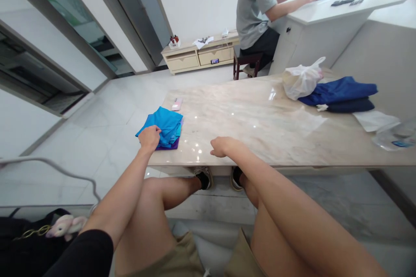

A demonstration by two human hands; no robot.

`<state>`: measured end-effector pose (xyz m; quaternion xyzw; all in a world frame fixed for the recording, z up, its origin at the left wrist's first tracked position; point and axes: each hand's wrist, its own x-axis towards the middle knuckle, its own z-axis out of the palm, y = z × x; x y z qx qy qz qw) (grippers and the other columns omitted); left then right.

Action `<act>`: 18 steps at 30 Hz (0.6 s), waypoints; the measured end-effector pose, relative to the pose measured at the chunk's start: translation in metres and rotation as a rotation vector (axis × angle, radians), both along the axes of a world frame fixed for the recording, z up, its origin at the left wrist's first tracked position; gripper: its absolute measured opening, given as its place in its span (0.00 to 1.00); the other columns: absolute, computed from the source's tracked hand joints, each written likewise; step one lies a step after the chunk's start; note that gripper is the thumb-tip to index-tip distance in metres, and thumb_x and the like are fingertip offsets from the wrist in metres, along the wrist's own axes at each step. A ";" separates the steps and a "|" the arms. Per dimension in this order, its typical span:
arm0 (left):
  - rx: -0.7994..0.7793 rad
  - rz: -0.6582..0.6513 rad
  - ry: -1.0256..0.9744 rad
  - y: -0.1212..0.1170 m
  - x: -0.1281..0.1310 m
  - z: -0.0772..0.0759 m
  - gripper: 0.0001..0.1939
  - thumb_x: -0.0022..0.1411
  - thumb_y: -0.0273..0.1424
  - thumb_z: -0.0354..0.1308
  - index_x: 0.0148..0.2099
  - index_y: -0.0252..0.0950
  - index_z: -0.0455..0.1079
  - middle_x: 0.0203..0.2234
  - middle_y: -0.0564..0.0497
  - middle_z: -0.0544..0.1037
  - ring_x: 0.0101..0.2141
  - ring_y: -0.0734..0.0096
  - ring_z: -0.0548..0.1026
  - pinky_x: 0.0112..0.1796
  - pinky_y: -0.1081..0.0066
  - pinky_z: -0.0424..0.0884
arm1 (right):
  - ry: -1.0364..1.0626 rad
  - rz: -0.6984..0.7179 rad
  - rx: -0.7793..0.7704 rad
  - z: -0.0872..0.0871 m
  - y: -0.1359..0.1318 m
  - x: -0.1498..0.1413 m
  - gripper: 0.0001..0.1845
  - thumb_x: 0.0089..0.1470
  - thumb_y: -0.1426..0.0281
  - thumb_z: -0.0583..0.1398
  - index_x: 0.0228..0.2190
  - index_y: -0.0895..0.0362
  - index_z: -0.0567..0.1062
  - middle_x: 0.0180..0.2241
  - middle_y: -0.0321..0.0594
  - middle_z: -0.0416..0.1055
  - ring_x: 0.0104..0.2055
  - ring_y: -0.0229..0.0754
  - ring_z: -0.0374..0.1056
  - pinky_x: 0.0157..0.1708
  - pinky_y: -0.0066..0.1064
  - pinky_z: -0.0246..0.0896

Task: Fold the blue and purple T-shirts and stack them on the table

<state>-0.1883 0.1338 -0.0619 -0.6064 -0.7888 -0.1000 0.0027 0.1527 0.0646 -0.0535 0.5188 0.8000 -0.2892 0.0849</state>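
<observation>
A pile of folded blue cloth [164, 121] lies at the left end of the marble-topped table, with a purple layer [171, 145] showing at its bottom. On the near left part of the pile is my left hand [150, 137], its fingers pinched together at the top blue cloth. My right hand [222, 146] hovers over the table's front part, a short way right of the pile. Its fingers are curled in, and nothing shows in them. A small pinkish packet [177, 104] lies just behind the cloth.
At the table's right end are a white plastic bag [302, 80], dark blue cloth [344, 91], white paper [375, 120] and a clear plastic container [394, 136]. A person [256, 8] sits at a white counter [325, 13] beyond. A low cabinet [182, 61] stands by the wall.
</observation>
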 end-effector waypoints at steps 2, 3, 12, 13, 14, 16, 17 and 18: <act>0.086 0.088 -0.097 0.001 0.012 0.013 0.10 0.68 0.36 0.60 0.43 0.40 0.81 0.44 0.36 0.86 0.51 0.40 0.81 0.50 0.52 0.72 | 0.022 -0.004 0.065 0.002 -0.009 0.013 0.19 0.64 0.64 0.67 0.53 0.58 0.84 0.55 0.62 0.81 0.56 0.65 0.80 0.52 0.50 0.75; 0.137 0.107 -0.153 0.000 0.022 0.019 0.10 0.68 0.36 0.60 0.44 0.40 0.81 0.46 0.36 0.86 0.51 0.41 0.81 0.52 0.52 0.72 | 0.030 -0.001 0.107 0.003 -0.013 0.019 0.19 0.66 0.64 0.65 0.54 0.59 0.83 0.55 0.62 0.81 0.57 0.64 0.79 0.53 0.49 0.74; 0.165 -0.480 -1.059 -0.020 0.194 0.059 0.15 0.63 0.42 0.73 0.42 0.36 0.79 0.32 0.49 0.83 0.36 0.61 0.82 0.39 0.67 0.76 | 0.136 -0.266 0.461 0.010 -0.027 0.080 0.39 0.68 0.54 0.63 0.70 0.61 0.66 0.66 0.62 0.71 0.66 0.66 0.66 0.62 0.50 0.64; 0.174 -0.465 -1.143 -0.019 0.205 0.063 0.17 0.62 0.44 0.74 0.43 0.35 0.79 0.30 0.50 0.81 0.35 0.63 0.81 0.37 0.69 0.76 | 0.136 -0.318 0.464 0.013 -0.026 0.088 0.37 0.69 0.55 0.63 0.70 0.61 0.66 0.65 0.61 0.72 0.65 0.66 0.67 0.62 0.49 0.63; 0.179 -0.438 -1.206 -0.018 0.211 0.067 0.19 0.62 0.45 0.75 0.43 0.35 0.79 0.29 0.51 0.80 0.33 0.65 0.80 0.35 0.71 0.75 | 0.127 -0.373 0.452 0.016 -0.025 0.096 0.32 0.71 0.56 0.61 0.68 0.59 0.70 0.62 0.59 0.75 0.63 0.65 0.70 0.61 0.48 0.64; 0.176 -0.384 -1.271 -0.013 0.212 0.069 0.20 0.62 0.46 0.74 0.44 0.34 0.79 0.28 0.52 0.79 0.31 0.68 0.79 0.33 0.72 0.74 | 0.097 -0.476 0.417 0.020 -0.024 0.113 0.21 0.74 0.59 0.56 0.59 0.57 0.78 0.54 0.56 0.80 0.57 0.62 0.74 0.57 0.45 0.65; 0.177 -0.367 -1.272 -0.011 0.209 0.068 0.20 0.63 0.45 0.74 0.45 0.34 0.79 0.28 0.52 0.80 0.30 0.68 0.79 0.33 0.72 0.73 | 0.084 -0.519 0.411 0.021 -0.023 0.120 0.20 0.75 0.60 0.55 0.54 0.56 0.80 0.51 0.55 0.81 0.55 0.61 0.76 0.54 0.43 0.66; 0.186 -0.358 -1.250 -0.008 0.204 0.067 0.19 0.63 0.44 0.73 0.45 0.33 0.79 0.29 0.51 0.81 0.30 0.68 0.79 0.33 0.72 0.74 | 0.078 -0.554 0.419 0.021 -0.023 0.127 0.19 0.75 0.59 0.55 0.51 0.55 0.82 0.49 0.55 0.82 0.53 0.60 0.77 0.52 0.42 0.66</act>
